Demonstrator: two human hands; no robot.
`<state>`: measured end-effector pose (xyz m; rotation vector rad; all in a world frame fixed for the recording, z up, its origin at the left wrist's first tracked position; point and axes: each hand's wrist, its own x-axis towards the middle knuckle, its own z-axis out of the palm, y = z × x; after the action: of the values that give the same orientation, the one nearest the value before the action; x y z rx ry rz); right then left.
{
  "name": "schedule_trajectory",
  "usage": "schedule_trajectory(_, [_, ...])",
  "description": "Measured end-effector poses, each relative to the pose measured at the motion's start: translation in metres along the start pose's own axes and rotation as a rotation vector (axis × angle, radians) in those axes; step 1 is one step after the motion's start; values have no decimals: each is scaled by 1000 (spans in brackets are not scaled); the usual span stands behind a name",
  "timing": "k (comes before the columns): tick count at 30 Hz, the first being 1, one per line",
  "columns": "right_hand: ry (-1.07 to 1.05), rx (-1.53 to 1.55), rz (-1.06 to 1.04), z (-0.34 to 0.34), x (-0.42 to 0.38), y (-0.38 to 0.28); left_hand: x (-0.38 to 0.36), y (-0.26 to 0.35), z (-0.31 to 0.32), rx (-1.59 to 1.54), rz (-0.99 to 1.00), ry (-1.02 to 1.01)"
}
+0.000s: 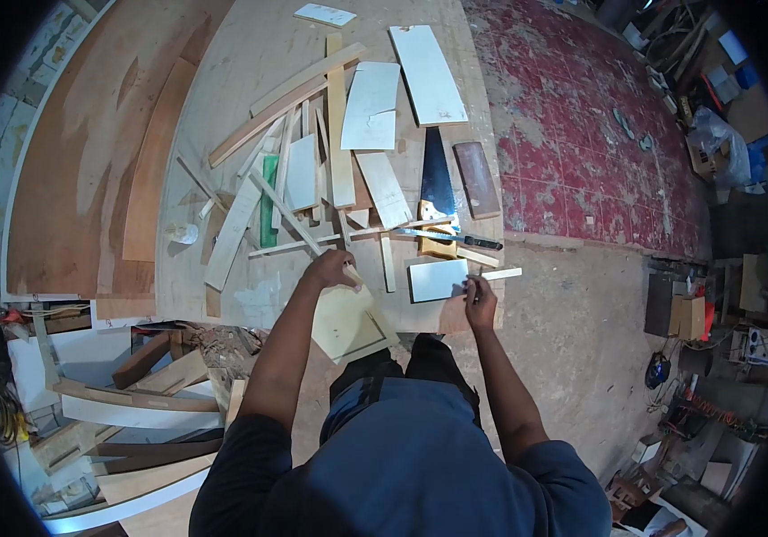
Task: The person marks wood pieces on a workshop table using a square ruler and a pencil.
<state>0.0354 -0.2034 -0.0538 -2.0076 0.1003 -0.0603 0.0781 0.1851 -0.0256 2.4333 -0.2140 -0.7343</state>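
My left hand (332,268) is closed on the upper edge of a pale wooden board (344,322), which is tilted at the table's near edge, in front of my body. My right hand (481,304) is closed at the right end of a small white-faced board (438,280). Its fingertips are pinched together, and whatever is between them is too small to make out. Just beyond that hand lies a short wooden strip (502,274). A handsaw (438,179) with a wooden handle lies farther up, and a thin blue tool with a black handle (482,242) crosses near its grip.
Several white boards (429,76) and wooden strips (339,125) are scattered over the worktable (200,116). A brown block (476,179) lies near its right edge. Offcuts (138,403) are piled at lower left. Boxes and tools (693,318) line the right side.
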Motion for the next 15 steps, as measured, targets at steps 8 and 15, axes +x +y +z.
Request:
schedule_trajectory(8, [118,-181,-85,13,72,-30,0,14,31,255,-18,247])
schedule_trajectory(15, [-195,-399,-133,56,6,-67,-49,13,72,361,66,629])
